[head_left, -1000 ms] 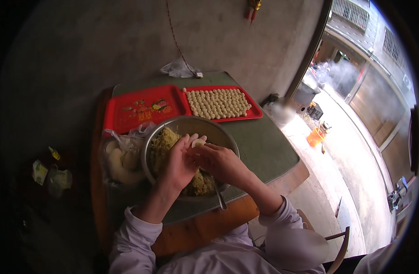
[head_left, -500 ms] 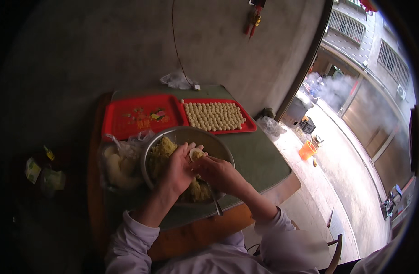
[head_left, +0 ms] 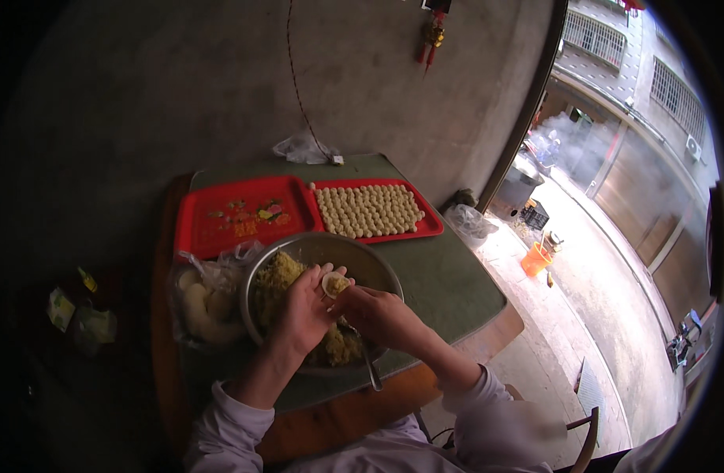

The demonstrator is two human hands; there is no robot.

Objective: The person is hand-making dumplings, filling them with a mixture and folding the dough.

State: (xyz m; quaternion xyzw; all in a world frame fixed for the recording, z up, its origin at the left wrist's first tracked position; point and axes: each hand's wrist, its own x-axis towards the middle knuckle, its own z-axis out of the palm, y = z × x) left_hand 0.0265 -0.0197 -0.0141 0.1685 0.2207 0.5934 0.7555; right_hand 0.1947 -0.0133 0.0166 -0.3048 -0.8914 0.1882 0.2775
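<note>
My left hand (head_left: 305, 307) is cupped palm up above the bowl, a small round dough wrapper (head_left: 328, 281) resting on its fingers. A dab of yellowish filling (head_left: 340, 285) lies in the wrapper. My right hand (head_left: 382, 317) is closed, its fingertips pinching at the wrapper's near right edge and partly hidden. Beneath both hands stands a wide metal bowl (head_left: 388, 272) with shredded yellowish filling (head_left: 279, 272) inside. A metal spoon (head_left: 372, 370) leans over the bowl's near rim, its upper part hidden under my right hand.
Behind the bowl, a red tray (head_left: 438, 226) holds rows of small dough balls (head_left: 370, 210). Left of it lies another red tray (head_left: 192, 229) with a flower print. A clear bag of dough (head_left: 204, 307) sits beside the bowl on the green table (head_left: 449, 292). An orange bucket (head_left: 537, 258) stands outside.
The whole view has shifted slightly, so the trays and bowl sit a little lower. Both hands stay together at the wrapper, with my right fingers slightly shifted around its edge.
</note>
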